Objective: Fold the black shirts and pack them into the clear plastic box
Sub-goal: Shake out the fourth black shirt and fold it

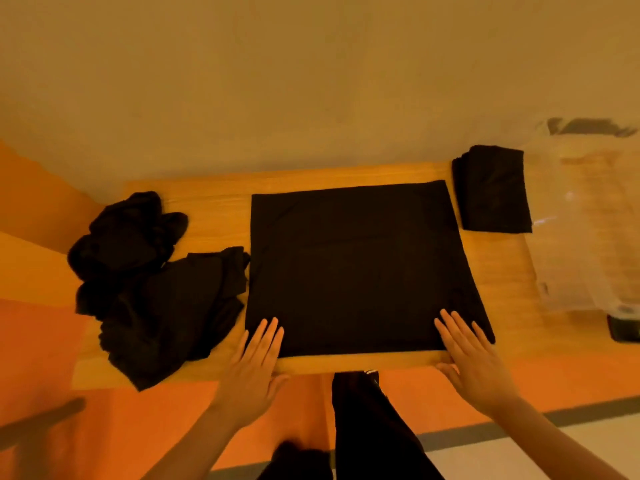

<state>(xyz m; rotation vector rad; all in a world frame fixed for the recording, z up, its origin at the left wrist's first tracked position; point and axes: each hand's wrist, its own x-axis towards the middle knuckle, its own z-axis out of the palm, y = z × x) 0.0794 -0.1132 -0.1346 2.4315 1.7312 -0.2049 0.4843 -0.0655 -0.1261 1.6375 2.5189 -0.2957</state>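
We have the flat, roughly square black fabric shirt (356, 268) spread in the middle of the light wooden counter (214, 202), directly ahead of both hands. Its near edge runs left to right along the counter's front edge. The shirt is slightly wider than deep in this view, so we judge its long axis to lie across us, not away from us.

Our left hand (254, 362) lies flat, fingers straight and together, with the fingertips touching the shirt's near left corner. Our right hand (474, 362) lies flat with fingers spread, resting on the near right corner. Neither hand grips cloth. Both hands are about equally near the shirt, one per corner.

We judge the next fold turns on this symmetry: either the near edge goes away from us, or one side goes across.

The small folded black shirt bundle (491, 190) sits just beside the far right corner. The clear plastic box (585, 216) stands farther right, nearer our right hand. The heap of unfolded black shirts (152, 282) lies left.
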